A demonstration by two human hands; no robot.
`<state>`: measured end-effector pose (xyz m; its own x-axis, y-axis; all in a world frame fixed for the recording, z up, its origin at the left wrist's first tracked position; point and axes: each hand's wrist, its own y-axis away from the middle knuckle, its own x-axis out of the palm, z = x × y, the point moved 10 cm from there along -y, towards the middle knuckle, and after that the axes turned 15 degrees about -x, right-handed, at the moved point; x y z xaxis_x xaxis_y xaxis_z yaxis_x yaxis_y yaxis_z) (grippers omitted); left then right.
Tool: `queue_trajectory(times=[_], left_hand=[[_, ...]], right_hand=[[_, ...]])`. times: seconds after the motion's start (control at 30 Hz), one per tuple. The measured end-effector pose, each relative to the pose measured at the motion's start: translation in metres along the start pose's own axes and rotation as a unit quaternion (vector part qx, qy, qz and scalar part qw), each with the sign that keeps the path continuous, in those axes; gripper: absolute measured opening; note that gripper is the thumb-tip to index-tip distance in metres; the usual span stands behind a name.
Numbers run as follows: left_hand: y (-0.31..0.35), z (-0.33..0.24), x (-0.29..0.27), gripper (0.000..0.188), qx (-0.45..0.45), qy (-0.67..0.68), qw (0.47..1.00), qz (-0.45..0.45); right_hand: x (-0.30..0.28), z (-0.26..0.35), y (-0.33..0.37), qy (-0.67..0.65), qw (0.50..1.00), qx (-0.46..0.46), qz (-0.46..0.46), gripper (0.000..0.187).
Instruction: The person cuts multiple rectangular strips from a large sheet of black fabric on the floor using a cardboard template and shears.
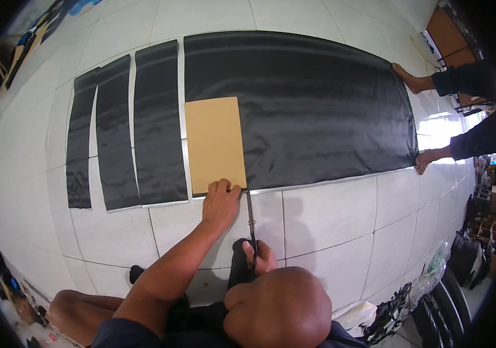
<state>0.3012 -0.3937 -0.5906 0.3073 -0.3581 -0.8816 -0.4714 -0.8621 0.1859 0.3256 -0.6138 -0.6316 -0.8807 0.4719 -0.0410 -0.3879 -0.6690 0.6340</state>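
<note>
The tan board lies at the near left corner of the black cloth, its long axis running away from the person. The left hand, fingers loosely spread, rests on its near edge. The right hand grips the scissors, which point away, tips by the board's near right corner.

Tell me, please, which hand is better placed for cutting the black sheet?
Probably the right hand: it holds the scissors, whose blades reach the black sheet. The left hand is on the tan board.
</note>
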Motion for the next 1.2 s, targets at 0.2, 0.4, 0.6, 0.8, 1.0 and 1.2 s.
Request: queue_trajectory(times=[0.2,0.4,0.6,0.8,1.0,1.2], left_hand=[[0.003,0.006,-0.005,0.014,-0.013,0.021,1.000,0.001],[0.004,0.007,-0.005,0.014,-0.001,0.027,0.999,-0.017],[0.005,0.005,-0.003,0.013,-0.001,0.047,0.999,-0.012],[0.005,0.007,-0.004,0.014,-0.009,0.046,0.999,-0.004],[0.012,0.004,0.003,0.039,0.041,-0.007,0.998,0.053],[0.030,0.003,0.016,0.063,0.116,-0.070,0.985,0.102]], right_hand=[[0.007,0.005,-0.019,-0.008,1.000,-0.016,0.008,0.048],[0.001,0.011,-0.019,0.080,0.995,-0.056,-0.005,0.046],[0.002,0.002,-0.040,0.056,0.997,-0.046,-0.002,0.053],[0.003,0.026,-0.038,0.112,0.991,-0.079,-0.004,0.045],[0.005,0.039,-0.025,-0.065,0.998,0.014,-0.004,0.046],[-0.007,0.068,-0.022,0.004,0.998,0.052,0.047,0.054]])
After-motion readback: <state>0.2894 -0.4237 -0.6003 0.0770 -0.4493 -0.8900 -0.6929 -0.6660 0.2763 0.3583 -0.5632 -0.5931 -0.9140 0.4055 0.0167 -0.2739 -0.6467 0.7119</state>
